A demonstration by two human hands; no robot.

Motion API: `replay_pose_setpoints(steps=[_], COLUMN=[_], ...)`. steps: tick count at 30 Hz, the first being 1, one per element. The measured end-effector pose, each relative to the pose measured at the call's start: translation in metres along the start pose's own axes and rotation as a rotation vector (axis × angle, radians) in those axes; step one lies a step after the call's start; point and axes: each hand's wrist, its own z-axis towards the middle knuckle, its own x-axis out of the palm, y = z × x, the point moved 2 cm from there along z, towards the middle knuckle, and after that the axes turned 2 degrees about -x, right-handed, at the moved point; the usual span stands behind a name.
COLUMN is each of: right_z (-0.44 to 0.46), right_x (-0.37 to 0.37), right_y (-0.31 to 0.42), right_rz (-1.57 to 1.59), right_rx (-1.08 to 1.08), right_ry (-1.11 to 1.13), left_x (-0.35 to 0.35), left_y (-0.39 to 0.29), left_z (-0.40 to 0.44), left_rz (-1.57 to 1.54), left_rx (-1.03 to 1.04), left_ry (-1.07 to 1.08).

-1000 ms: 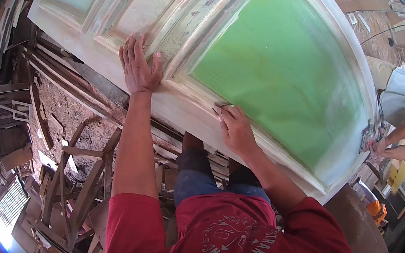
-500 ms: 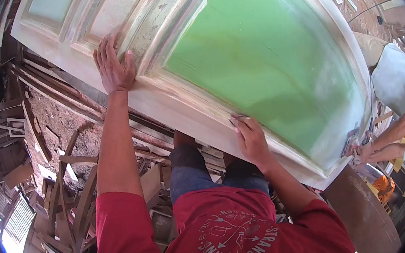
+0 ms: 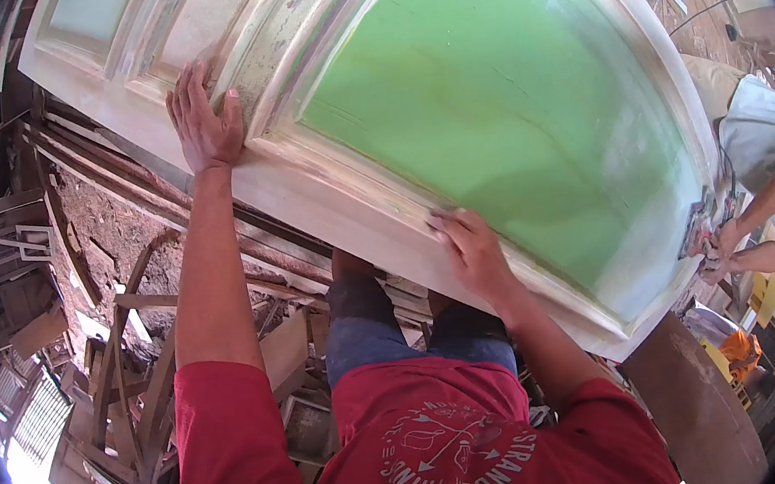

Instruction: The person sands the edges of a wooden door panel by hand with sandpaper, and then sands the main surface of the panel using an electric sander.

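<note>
R hand (image 3: 474, 249): fingers bent & bunched, pinching a small dark piece (image 3: 442, 212) at the fingertips; too small to tell what it is. It's on the pale moulding (image 3: 371, 183) along the near edge of the green field (image 3: 494, 86). L hand (image 3: 206, 121): palm down on the door panel (image 3: 290, 181), fingers extended & close tog., thumb out to the side, near the corner of the moulding. Panel lies at a slant across the view, in front of the person's legs, w/ a curved far rim & a pale blue field (image 3: 94, 12) at upper L. On the far R, a co-worker's hands (image 3: 715, 249) are at the panel's R edge on a tool (image 3: 695, 228), type unclear. Wood scraps (image 3: 148, 365) lie piled below L; brown board (image 3: 692, 398) at lower R, orange item (image 3: 740, 353) just beyond.
</note>
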Motion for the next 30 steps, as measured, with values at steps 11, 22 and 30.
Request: replay_pose_setpoints(steps=[11,22,30], right_z=[0.004,0.024,0.074], right_x=[0.005,0.006,0.038], right_y=[0.007,0.008,0.027], right_rz=[-0.051,0.080,0.103], right_rx=[-0.033,0.024,-0.048], right_ry=[-0.067,0.025,-0.055], left_x=[-0.002,-0.002,-0.002], left_y=[-0.003,-0.004,-0.005], left_z=[0.003,0.004,0.006], left_rz=[0.008,0.018,0.015], left_rx=[0.000,0.011,0.004], left_ry=[-0.010,-0.007,0.006])
